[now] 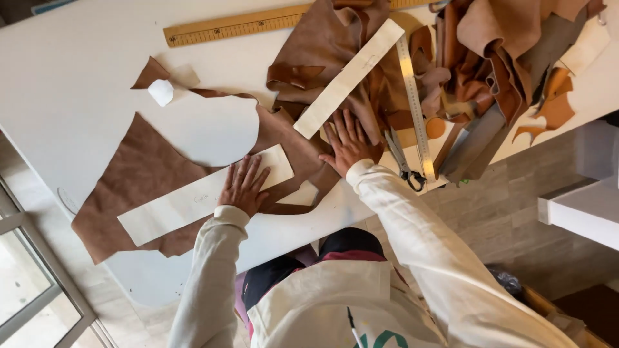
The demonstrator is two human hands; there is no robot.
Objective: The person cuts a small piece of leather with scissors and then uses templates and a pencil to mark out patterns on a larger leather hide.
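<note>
— Cream sleeves come up from the bottom; where do the hands sit?
— Left hand (243,185) lies flat, fingers spread, pressing a long white paper strip (193,201) onto the brown leather sheet (138,175). Right hand (348,143) is flat too, fingers splayed on leather, gripping nothing.
— Room around them?
— Bare white table (77,71) at far left; its near edge runs just below the wrists.
— Anything crowding?
— Scissors (403,161) and a steel ruler (414,106) just right of the right hand, then a heap of leather scraps (496,58).
</note>
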